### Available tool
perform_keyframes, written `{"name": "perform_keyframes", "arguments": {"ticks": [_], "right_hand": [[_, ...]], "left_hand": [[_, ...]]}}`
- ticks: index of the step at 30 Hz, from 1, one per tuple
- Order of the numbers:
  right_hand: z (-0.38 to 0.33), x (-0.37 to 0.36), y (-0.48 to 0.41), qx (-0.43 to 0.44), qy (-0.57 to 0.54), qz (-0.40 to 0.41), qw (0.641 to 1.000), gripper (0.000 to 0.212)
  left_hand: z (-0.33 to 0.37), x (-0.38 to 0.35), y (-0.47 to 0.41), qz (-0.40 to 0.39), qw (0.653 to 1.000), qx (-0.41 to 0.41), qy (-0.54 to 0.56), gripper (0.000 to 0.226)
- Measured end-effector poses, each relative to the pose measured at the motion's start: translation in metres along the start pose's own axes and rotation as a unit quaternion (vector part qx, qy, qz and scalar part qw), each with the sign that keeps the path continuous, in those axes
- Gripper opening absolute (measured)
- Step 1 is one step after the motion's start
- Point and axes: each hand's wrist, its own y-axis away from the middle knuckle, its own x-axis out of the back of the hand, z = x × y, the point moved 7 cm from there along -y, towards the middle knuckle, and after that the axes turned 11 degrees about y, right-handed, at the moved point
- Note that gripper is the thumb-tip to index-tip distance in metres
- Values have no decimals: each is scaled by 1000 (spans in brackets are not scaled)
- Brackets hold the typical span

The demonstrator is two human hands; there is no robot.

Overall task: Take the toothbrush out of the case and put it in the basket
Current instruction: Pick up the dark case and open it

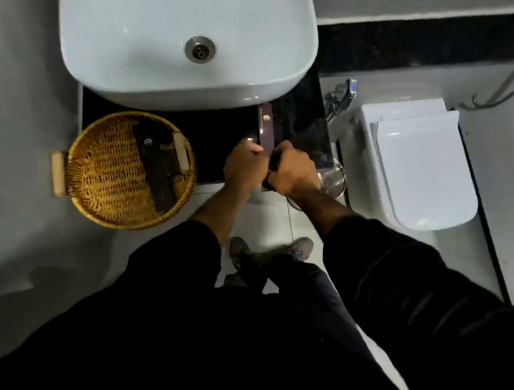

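A long dark purple toothbrush case [266, 128] with a small gold logo sticks out above my two hands over the black counter. My left hand [244, 167] is closed around its lower left side. My right hand [293, 173] grips the lower end from the right. The toothbrush itself is hidden. A round woven basket [96, 165] with pale handles sits on the counter's left end, well to the left of my hands. Two dark flat boxes [155, 167] lie in the basket.
A white basin [139, 29] with a metal drain fills the counter behind my hands. A clear glass [335, 178] stands by my right wrist at the counter's right edge. A white toilet [420, 165] and a wall tap [342, 93] are at the right.
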Motion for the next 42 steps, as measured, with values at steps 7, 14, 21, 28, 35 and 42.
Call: {"name": "perform_keyframes", "arguments": {"ticks": [7, 14, 21, 28, 35, 42], "right_hand": [[-1, -9, 9, -39, 23, 32, 998, 56], [7, -16, 33, -42, -28, 49, 998, 51], [36, -8, 91, -1, -58, 99, 993, 56], [59, 25, 139, 17, -33, 195, 980, 57], [53, 66, 183, 36, -40, 258, 965, 51], [64, 105, 226, 71, -71, 256, 961, 50]], "left_hand": [[-27, 0, 7, -10, 994, 49, 102, 29], [-36, 4, 28, -13, 981, 51, 188, 23], [-20, 21, 30, -22, 950, 15, 313, 38], [1, -4, 39, -105, 928, 59, 354, 42], [-21, -52, 60, -163, 811, 251, 502, 38], [-34, -62, 87, -237, 770, 299, 511, 23]]}}
